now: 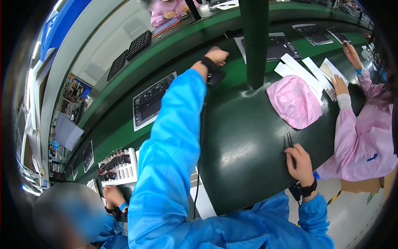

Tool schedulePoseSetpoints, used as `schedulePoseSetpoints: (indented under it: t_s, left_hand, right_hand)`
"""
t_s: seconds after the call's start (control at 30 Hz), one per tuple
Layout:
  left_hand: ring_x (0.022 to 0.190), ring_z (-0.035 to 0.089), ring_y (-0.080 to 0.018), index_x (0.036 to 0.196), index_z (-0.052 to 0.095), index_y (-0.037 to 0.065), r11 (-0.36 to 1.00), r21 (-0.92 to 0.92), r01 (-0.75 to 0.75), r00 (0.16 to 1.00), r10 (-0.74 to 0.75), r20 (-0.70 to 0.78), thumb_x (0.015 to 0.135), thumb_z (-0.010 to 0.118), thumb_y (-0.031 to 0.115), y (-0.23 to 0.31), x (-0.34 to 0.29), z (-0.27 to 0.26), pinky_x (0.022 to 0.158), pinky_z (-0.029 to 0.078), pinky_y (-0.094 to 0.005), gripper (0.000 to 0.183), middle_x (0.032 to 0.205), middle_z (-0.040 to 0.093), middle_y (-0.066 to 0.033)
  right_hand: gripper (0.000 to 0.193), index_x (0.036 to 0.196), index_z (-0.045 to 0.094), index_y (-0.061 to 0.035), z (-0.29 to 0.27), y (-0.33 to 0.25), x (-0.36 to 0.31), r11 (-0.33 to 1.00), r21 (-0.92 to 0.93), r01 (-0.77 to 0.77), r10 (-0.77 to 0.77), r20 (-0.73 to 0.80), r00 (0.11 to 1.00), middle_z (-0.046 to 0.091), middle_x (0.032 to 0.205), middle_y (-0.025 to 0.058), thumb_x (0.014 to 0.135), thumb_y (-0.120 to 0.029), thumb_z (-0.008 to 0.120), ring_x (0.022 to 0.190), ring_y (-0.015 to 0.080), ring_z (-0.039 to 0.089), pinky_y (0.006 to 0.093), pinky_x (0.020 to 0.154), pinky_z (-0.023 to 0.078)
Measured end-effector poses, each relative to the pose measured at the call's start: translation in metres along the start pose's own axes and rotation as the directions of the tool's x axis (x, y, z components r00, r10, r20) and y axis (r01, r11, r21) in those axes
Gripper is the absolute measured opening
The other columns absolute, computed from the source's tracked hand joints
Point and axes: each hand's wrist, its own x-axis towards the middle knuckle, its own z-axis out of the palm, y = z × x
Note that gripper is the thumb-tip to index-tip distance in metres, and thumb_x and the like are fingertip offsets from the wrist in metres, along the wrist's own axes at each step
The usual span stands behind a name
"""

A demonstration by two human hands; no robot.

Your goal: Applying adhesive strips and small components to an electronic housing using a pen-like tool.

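My left hand (217,56) is stretched far out over the green conveyor belt, its fingers curled closed. Whatever they may hold is hidden. A black strap with a small dark box (214,71) sits on that wrist. Closer to me, my right hand (300,164) pinches a pair of dark tweezers (289,140), tips pointing away over the dark green worktable (236,166). Beyond the tweezers lies a crumpled pink cloth cap (294,101). Left of my left sleeve, a dark flat panel with electronic parts (151,101) lies on the belt.
A green post (254,45) rises from the table's far edge. White paper strips (304,72) lie behind the cap. Co-workers sit at right in pink (365,128), at left in blue, and across the belt. A white rack of small dark parts (124,168) stands at left.
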Motion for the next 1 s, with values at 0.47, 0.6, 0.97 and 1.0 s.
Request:
schedulePoseSetpoints:
  t_s: [0.47, 0.6, 0.97, 1.0]
  left_hand:
    - [0.105, 0.065, -0.0369, 0.103, 0.072, 0.002, 0.907, 0.222, -0.359, 0.855, 0.415, -0.312, 0.088, 0.056, 0.035, -0.014, 0.139, 0.061, 0.086, 0.052, -0.0454, 0.040, 0.112, 0.067, -0.0213]
    - [0.103, 0.066, -0.0348, 0.102, 0.073, 0.007, 0.678, 0.709, -0.195, 0.810, 0.519, -0.274, 0.089, 0.052, 0.028, -0.020, 0.105, 0.025, 0.086, 0.052, -0.0447, 0.033, 0.110, 0.069, -0.0183]
    - [0.091, 0.070, -0.0279, 0.090, 0.077, 0.012, 0.435, 0.860, 0.267, 0.651, 0.576, -0.494, 0.082, 0.058, 0.017, -0.093, -0.113, -0.135, 0.075, 0.054, -0.0413, 0.021, 0.099, 0.073, -0.0111]
    - [0.082, 0.069, -0.0263, 0.084, 0.075, 0.011, 0.347, 0.904, 0.250, 0.634, 0.647, -0.424, 0.080, 0.059, 0.013, -0.099, -0.131, -0.123, 0.069, 0.053, -0.0395, 0.017, 0.091, 0.072, -0.0105]
  right_hand:
    - [0.021, 0.091, 0.060, -0.0051, -0.008, 0.007, 0.002, 0.999, -0.032, 0.007, -0.006, 0.019, 1.000, 0.049, 0.079, 0.0106, 0.072, 0.004, 0.064, 0.066, 0.0298, 0.055, 0.0386, 0.058, 0.047]
    - [0.021, 0.093, 0.060, -0.0047, -0.001, 0.003, 0.004, 1.000, 0.011, -0.003, 0.003, 0.053, 0.999, 0.052, 0.082, 0.0114, 0.073, 0.003, 0.062, 0.070, 0.0317, 0.059, 0.0402, 0.061, 0.048]
    - [0.013, 0.098, 0.059, 0.0007, 0.010, -0.002, -0.004, 0.979, 0.027, 0.203, -0.203, 0.000, 0.979, 0.054, 0.089, 0.0182, 0.087, 0.004, 0.054, 0.081, 0.0372, 0.058, 0.0377, 0.073, 0.047]
    - [0.012, 0.098, 0.059, 0.0007, 0.006, 0.003, -0.007, 0.982, 0.014, 0.189, -0.189, 0.001, 0.982, 0.055, 0.090, 0.0179, 0.088, 0.003, 0.053, 0.082, 0.0365, 0.058, 0.0370, 0.075, 0.047]
